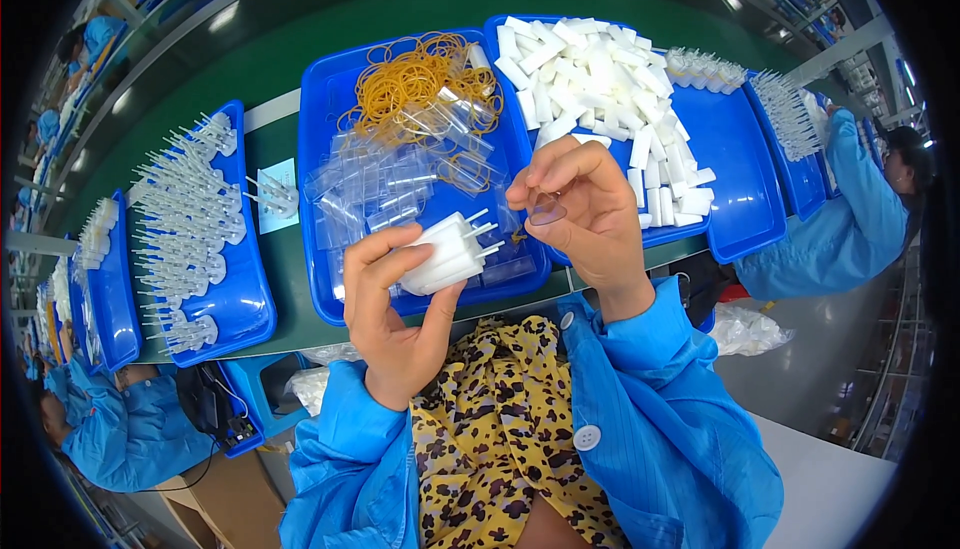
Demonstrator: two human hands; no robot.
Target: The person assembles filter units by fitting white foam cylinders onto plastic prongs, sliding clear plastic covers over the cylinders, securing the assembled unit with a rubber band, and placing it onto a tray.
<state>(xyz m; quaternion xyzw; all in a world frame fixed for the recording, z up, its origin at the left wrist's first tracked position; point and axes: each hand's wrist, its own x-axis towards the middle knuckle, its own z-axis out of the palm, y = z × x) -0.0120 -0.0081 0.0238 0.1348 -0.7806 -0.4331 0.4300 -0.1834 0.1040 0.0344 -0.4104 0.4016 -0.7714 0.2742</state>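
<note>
In my left hand [395, 294] is a white bundle [447, 255] of smooth blocks or tubes, its thin white prongs pointing right. My fingers and thumb wrap round its sides. Just to the right, my right hand [592, 204] is raised, pinching a small clear plastic piece [546, 210] between thumb and fingers; its exact shape is hard to make out. The two hands are apart, above the near part of a blue tray [318, 79]. In that tray lie a heap of tan rubber bands [415, 79] and many clear plastic sleeves [370, 179].
A second blue tray [735, 149] at the right holds piled white blocks [590, 69] and a row of white pieces. On the left, another blue tray [240, 299] carries pronged white assemblies [185, 229]. One pronged assembly [275, 189] stands between trays. Co-workers in blue sleeves [815, 219] sit at both sides.
</note>
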